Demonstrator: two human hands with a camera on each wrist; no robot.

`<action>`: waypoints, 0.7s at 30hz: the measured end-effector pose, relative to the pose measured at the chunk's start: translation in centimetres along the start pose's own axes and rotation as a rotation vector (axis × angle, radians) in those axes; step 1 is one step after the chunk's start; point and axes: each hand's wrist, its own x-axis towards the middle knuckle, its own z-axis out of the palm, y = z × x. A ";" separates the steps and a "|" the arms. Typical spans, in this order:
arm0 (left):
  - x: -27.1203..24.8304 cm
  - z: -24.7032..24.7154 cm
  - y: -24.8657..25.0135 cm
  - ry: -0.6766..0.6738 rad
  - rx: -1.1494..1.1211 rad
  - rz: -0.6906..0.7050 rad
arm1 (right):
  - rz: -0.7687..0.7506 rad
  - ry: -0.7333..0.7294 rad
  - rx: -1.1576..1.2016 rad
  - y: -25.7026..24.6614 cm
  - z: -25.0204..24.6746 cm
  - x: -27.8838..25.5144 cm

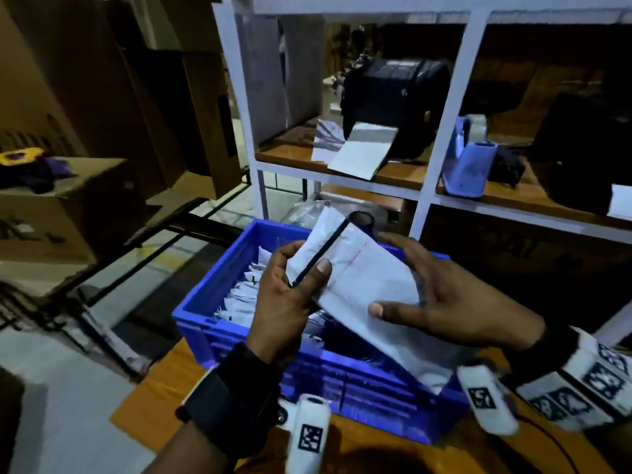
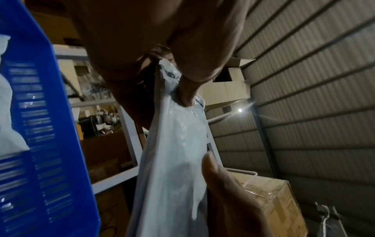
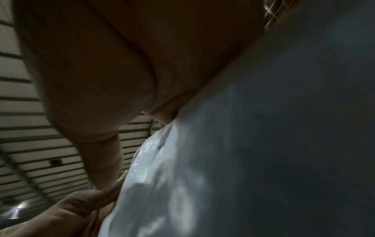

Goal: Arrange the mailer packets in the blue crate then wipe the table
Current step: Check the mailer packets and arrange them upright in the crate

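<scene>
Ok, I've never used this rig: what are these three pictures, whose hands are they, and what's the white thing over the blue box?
No machine here: a person wears three cameras. The head view looks down on both hands. The left hand and right hand hold a white mailer packet over the blue crate, which stands on the wooden table with more packets inside. The other two pictures come from wrist cameras, close under the packet, so they look dark and blurred.

On our left wrist (image 1: 236, 398) we wear a black band and a white camera unit (image 1: 307, 436) marked with a black square code. Our right wrist (image 1: 581, 381) carries a white strap printed with similar codes.
</scene>
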 end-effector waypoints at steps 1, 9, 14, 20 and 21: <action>0.6 0.2 -0.5 -0.009 -0.029 -0.018 | -0.004 -0.002 -0.024 0.1 -0.1 0.8; 5.4 -2.8 -2.2 -0.190 0.081 -0.149 | 0.068 -0.035 -0.151 0.7 1.5 5.6; 7.2 -7.9 -0.3 -0.271 0.248 -0.078 | 0.159 -0.066 -0.287 1.5 2.8 7.2; 8.6 -10.8 -1.7 -0.302 0.470 -0.018 | 0.310 -0.423 -0.391 3.4 7.6 7.0; 8.6 -10.9 -2.4 -0.339 0.547 -0.029 | 0.324 -0.460 -0.399 3.7 8.5 7.0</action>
